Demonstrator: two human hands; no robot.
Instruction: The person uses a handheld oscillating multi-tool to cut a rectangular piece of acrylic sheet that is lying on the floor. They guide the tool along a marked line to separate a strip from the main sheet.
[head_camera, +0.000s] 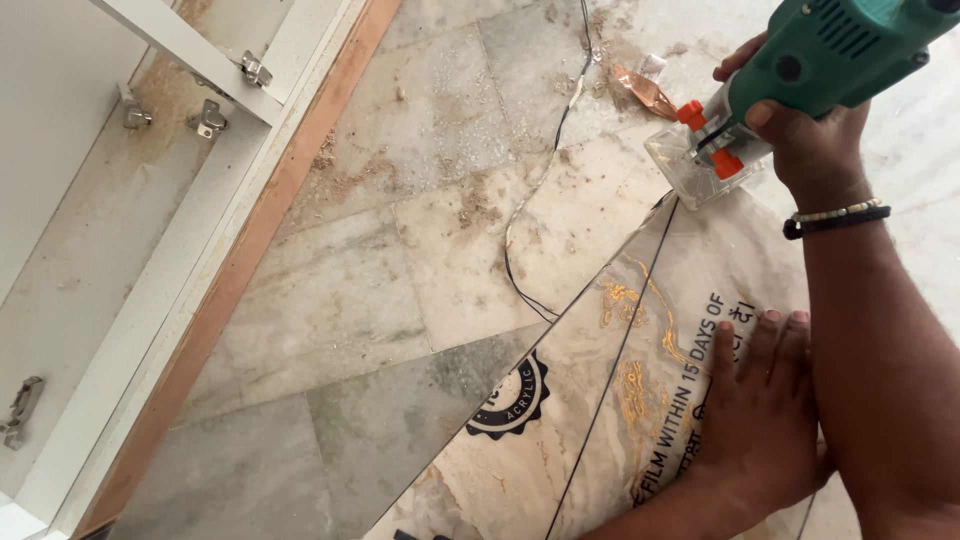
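The right hand (815, 140) is clenched around the green body of a power cutting tool (800, 75), whose clear base plate (690, 165) with orange knobs sits on the far corner of a marble-patterned laminate sheet (610, 400). The sheet lies on the tiled floor (380, 250), printed protective film up, with a dark straight line (620, 350) running down it from the tool's base. The left hand (760, 410) lies flat on the sheet, nearer the person than the tool, fingers (760, 345) released and spread, grasping nothing. A black cable (530, 200) trails over the floor left of the sheet, amid sawdust. Further left of the sheet stands a white cabinet frame (150, 250) with metal hinges (210, 120).
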